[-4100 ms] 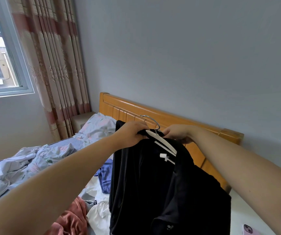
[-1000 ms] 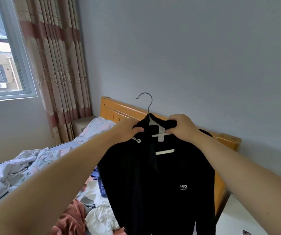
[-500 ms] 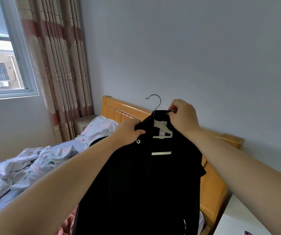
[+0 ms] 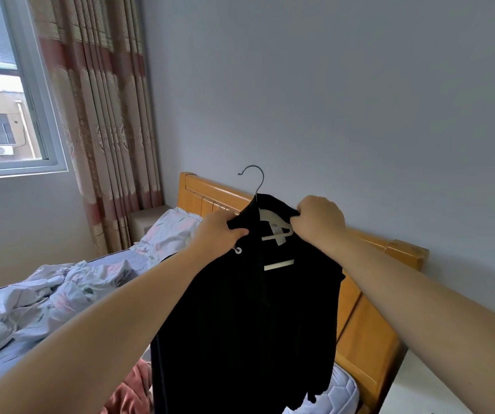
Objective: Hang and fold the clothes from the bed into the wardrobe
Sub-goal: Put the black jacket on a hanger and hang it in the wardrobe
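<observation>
shirt on its hanger, wardrobe not in sight

the black shirt (image 4: 240, 324) hangs on a white hanger (image 4: 273, 224), held up in the air over the head end of the bed (image 4: 114, 262), in front of the headboard (image 4: 369, 324). the hanger's metal hook (image 4: 255, 177) stands free above the collar, caught on nothing.

the left hand (image 4: 219, 234) pinches the collar on its side, thumb over the cloth and fingers curled behind. the right hand (image 4: 319, 218) grips the other side of the collar near the shoulder, fingers closed round the fabric; whether they also hold the hanger arm under it is hidden. the hands sit near the hook, one to each side, and the shirt's body falls loose below them.

progress, as a judgement: this one garment looks seated on its hanger, the collar perhaps being squared up. it has not reached the wardrobe, which is nowhere in view. more is left on the bed: a rust garment (image 4: 129, 392) lies beneath the shirt at the bottom edge, and crumpled pale cloth (image 4: 61, 294) lies to the left, though bedding or clothing i cannot tell. most of the job seems to lie ahead.
</observation>
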Motion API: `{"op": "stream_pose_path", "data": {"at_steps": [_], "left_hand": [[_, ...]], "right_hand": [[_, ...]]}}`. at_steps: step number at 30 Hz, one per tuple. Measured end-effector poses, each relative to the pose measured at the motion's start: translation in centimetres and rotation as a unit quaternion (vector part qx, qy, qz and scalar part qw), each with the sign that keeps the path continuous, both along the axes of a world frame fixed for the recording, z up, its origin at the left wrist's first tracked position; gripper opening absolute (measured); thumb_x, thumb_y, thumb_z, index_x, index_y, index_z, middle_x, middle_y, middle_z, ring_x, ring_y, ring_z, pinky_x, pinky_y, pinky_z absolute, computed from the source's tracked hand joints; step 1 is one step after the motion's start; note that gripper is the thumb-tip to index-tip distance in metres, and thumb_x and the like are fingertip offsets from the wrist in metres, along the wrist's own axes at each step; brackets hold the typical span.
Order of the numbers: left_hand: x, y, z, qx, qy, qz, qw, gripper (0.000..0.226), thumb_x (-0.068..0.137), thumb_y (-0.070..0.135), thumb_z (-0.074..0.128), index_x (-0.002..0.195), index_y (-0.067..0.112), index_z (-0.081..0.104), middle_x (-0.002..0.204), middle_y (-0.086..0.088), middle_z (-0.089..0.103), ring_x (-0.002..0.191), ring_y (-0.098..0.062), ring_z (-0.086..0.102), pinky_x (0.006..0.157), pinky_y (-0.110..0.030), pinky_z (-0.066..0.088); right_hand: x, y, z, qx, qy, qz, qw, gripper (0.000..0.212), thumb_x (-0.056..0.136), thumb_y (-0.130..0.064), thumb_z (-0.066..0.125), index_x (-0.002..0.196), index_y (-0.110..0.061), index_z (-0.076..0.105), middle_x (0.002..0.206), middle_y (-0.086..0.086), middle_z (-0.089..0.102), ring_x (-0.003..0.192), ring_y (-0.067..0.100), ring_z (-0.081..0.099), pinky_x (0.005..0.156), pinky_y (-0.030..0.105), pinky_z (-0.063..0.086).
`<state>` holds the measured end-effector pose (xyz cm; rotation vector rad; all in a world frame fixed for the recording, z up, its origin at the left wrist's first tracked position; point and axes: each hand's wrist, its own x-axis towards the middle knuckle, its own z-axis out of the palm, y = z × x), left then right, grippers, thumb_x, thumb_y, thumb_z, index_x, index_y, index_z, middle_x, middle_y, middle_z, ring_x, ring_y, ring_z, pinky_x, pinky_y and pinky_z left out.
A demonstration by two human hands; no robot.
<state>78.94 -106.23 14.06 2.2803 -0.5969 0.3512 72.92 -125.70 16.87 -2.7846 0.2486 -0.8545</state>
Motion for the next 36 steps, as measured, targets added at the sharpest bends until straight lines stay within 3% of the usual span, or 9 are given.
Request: {"op": "stream_pose_path", "data": {"at_steps": [3,7,12,15,18,22,28,34,36], "left_hand": [[0.1,-0.4,0.2,-0.007,-0.003,0.006,1.000,0.016,0.088,0.028,0.063,0.097,0.015,0.066,0.089,0.004,0.066,0.079,-0.011,0.059,0.068,-0.023,0.043],[0.3,-0.4,1.3,-0.057,0.004,-0.002,0.998,0.015,0.088,0.026,0.064,0.095,0.013,0.067,0.085,0.002,0.069,0.076,-0.007,0.062,0.063,-0.019,0.046],[0.8,0.3,2.0,-0.086,0.041,-0.040,0.995,0.017,0.089,0.022,0.063,0.102,0.012,0.068,0.093,-0.002,0.071,0.086,-0.014,0.066,0.076,-0.025,0.050],[0.9,0.3,2.1,-0.085,0.051,-0.056,0.994,0.016,0.090,0.021,0.063,0.102,0.012,0.068,0.095,-0.003,0.072,0.087,-0.013,0.066,0.076,-0.024,0.049],[0.9,-0.1,2.1,-0.086,0.059,-0.073,0.992,0.015,0.088,0.016,0.064,0.100,0.008,0.068,0.097,-0.009,0.071,0.091,-0.020,0.067,0.086,-0.034,0.052],[1.1,-0.2,1.9,-0.063,0.063,-0.089,0.992,0.017,0.086,0.015,0.066,0.098,0.003,0.066,0.097,-0.014,0.070,0.094,-0.027,0.066,0.091,-0.045,0.050],[1.0,-0.7,2.2,-0.017,0.072,-0.155,0.985,0.020,0.089,0.016,0.064,0.107,0.007,0.067,0.104,-0.013,0.069,0.095,-0.022,0.065,0.085,-0.030,0.050],[1.4,-0.5,2.2,-0.023,0.087,-0.163,0.983,0.019,0.089,0.014,0.064,0.104,0.003,0.067,0.102,-0.015,0.070,0.097,-0.026,0.066,0.092,-0.040,0.051],[2.0,-0.1,1.6,-0.033,0.088,-0.124,0.988,0.017,0.090,0.016,0.063,0.103,0.005,0.067,0.102,-0.012,0.070,0.094,-0.022,0.066,0.085,-0.034,0.053]], "right_hand": [[-0.5,1.3,1.3,0.176,-0.092,0.065,0.978,0.040,0.078,-0.007,0.059,0.049,-0.018,0.033,0.046,-0.003,0.031,0.043,0.014,0.033,0.043,0.020,0.020],[-1.7,2.2,1.3,0.172,0.320,0.212,0.907,0.017,0.090,-0.027,0.063,0.084,-0.012,0.064,0.064,0.003,0.070,0.054,0.010,0.067,0.054,0.023,0.053],[-0.8,-0.3,1.3,0.170,-0.203,0.113,0.958,0.018,0.092,-0.019,0.052,0.076,-0.016,0.059,0.069,-0.005,0.059,0.061,0.000,0.053,0.055,0.007,0.032],[0.1,-1.1,1.6,0.160,-0.088,0.165,0.969,0.017,0.094,-0.026,0.054,0.105,-0.017,0.063,0.095,-0.006,0.061,0.088,0.007,0.055,0.071,0.014,0.036],[0.2,-0.9,1.8,0.174,0.033,0.220,0.959,0.012,0.093,-0.029,0.058,0.090,-0.021,0.066,0.086,-0.008,0.064,0.082,0.007,0.059,0.072,0.019,0.039],[0.1,-1.6,2.3,0.232,0.044,0.219,0.947,0.030,0.091,-0.025,0.063,0.061,-0.024,0.062,0.050,-0.015,0.057,0.049,-0.003,0.054,0.050,0.011,0.038],[1.5,-0.6,2.5,0.471,-0.095,0.121,0.869,0.041,0.093,-0.017,0.058,0.052,-0.015,0.055,0.047,-0.005,0.050,0.054,0.014,0.046,0.051,0.023,0.034],[2.3,-2.0,2.2,0.134,0.001,0.027,0.991,0.010,0.092,-0.019,0.057,0.096,-0.011,0.062,0.089,-0.002,0.053,0.084,0.018,0.052,0.072,0.027,0.038],[1.8,-2.8,2.4,0.134,-0.032,0.035,0.990,0.025,0.094,-0.030,0.053,0.078,-0.011,0.055,0.076,0.001,0.052,0.069,0.017,0.049,0.068,0.030,0.037]]}}
